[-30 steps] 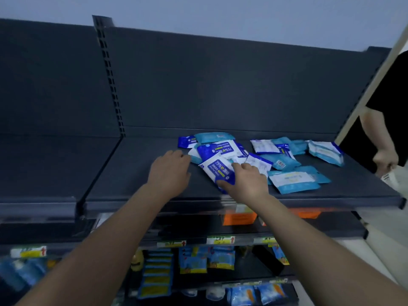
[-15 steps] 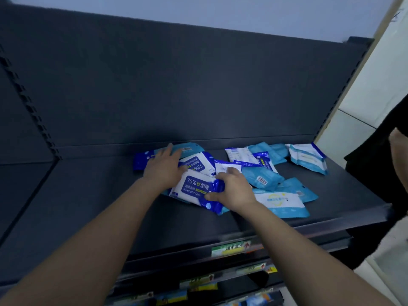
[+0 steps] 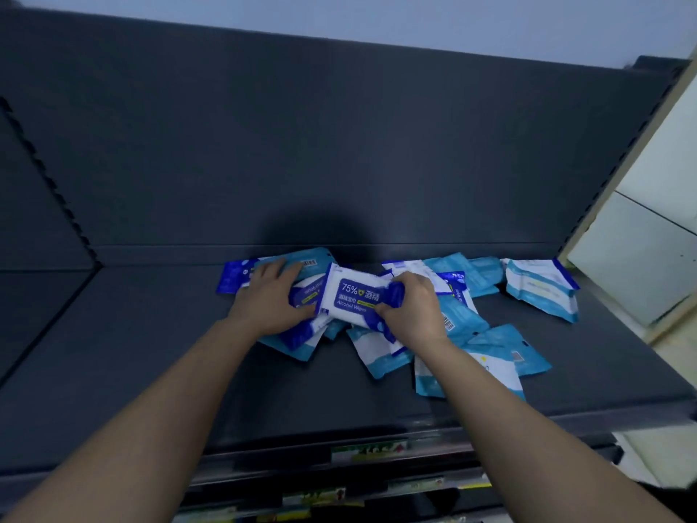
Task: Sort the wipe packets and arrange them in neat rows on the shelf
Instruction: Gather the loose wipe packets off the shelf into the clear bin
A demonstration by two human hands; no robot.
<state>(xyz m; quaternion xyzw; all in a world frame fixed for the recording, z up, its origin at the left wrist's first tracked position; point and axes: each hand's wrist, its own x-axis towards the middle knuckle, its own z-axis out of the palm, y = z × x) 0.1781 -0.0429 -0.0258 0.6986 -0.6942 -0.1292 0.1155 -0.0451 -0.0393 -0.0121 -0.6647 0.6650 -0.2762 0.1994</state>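
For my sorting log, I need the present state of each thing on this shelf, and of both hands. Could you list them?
pile of packets: unsorted, overlapping
alcohol wipes packet: atop the pile, label up
right hand: fingers curled round its right end
left hand: fingers straight, resting on the pile
far-right packet: lying flat, not aligned

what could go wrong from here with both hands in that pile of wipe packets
The right hand grips only one end of the white and dark blue 75% alcohol wipe packet, so the packet may sag or slip when lifted. It overlaps a dark blue packet, so pulling might drag that along. The light blue and white packet near the front edge of the dark grey metal shelf could get knocked off.
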